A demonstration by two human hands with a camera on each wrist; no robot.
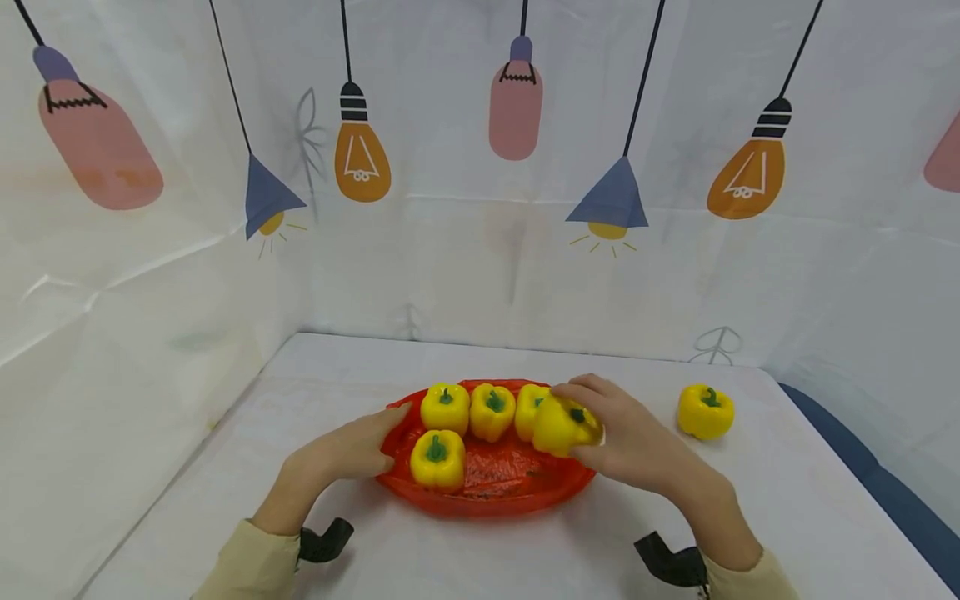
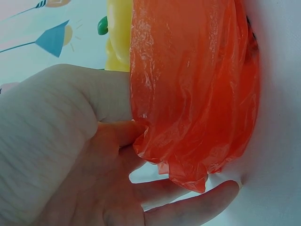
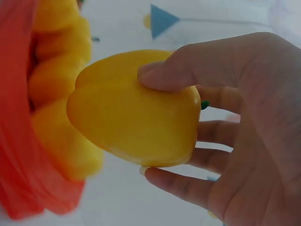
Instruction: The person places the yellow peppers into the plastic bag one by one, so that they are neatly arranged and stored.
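Observation:
My right hand (image 1: 630, 437) grips a yellow bell pepper (image 3: 136, 110) between thumb and fingers, over the right side of a round container lined with red plastic (image 1: 502, 504). Inside it sit several more yellow bell peppers (image 1: 444, 408) with green stems, one (image 1: 438, 461) nearer the front left. The held pepper partly covers one at the right of the back row. At the left rim, my left hand (image 1: 348, 448) holds the red plastic edge, thumb inside and fingers outside; the left wrist view shows the plastic (image 2: 193, 94) bunched by the fingers.
Another yellow bell pepper (image 1: 706, 412) stands on the white table (image 1: 555, 558), right of my right hand. White curtains (image 1: 450, 258) printed with lamps hang behind and at the sides. A dark blue chair-like shape (image 1: 847, 442) shows past the table's right edge.

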